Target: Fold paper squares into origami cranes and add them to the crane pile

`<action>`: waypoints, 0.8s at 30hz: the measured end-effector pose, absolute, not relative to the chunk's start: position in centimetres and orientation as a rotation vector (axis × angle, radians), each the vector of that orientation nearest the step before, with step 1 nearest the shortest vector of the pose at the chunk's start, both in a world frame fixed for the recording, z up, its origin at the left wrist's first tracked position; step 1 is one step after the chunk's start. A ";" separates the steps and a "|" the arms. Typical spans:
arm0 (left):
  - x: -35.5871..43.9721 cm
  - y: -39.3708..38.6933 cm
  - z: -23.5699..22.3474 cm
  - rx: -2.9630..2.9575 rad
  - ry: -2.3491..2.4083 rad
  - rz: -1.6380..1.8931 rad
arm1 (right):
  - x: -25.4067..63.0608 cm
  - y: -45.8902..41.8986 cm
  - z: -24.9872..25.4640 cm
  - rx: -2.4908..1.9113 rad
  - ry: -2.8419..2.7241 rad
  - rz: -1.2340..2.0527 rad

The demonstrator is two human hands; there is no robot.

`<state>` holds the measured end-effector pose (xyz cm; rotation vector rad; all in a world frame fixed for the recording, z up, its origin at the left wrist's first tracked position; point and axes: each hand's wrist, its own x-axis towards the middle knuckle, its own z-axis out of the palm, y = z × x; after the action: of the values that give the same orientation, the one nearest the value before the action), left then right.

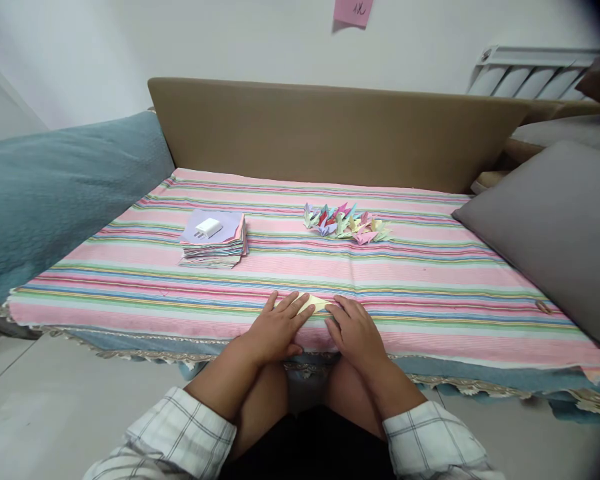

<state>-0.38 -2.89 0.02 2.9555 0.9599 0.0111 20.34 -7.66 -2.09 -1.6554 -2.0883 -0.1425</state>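
A small piece of pale yellow folded paper (316,303) lies flat on the striped cloth near the front edge. My left hand (279,325) rests on its left part with the fingers stretched out over it, hiding some of the paper. At its pointed right end, my right hand (354,327) touches it with extended fingertips. Farther back is a cluster of folded paper cranes (347,223) in several colours. To the left stands a stack of coloured paper sheets (214,250), topped by a white charger plug (209,228).
The pink striped cloth (420,280) covers the seat of a sofa. A brown backrest (320,133) rises behind it, a blue-covered armrest (65,193) is at left, and a grey cushion (550,227) at right. A small brown object (544,307) lies near the cushion.
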 end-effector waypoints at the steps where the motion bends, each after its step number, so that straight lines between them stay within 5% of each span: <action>1: -0.4 -2.9 0.1 2.954 0.960 0.005 | 20.4 -7.6 -2.2 -1.639 -2.071 -0.139; 17: -0.4 -2.7 0.1 2.919 0.954 -0.026 | 22.1 -5.2 -2.7 -1.435 -1.723 0.228; 24: -0.4 -2.8 0.1 2.944 0.955 0.015 | 22.0 -5.1 -2.2 -1.500 -1.771 0.101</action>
<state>-0.37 -2.84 0.05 2.9441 0.9552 0.0151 22.00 -5.09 -2.24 -1.5004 -1.7715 0.1006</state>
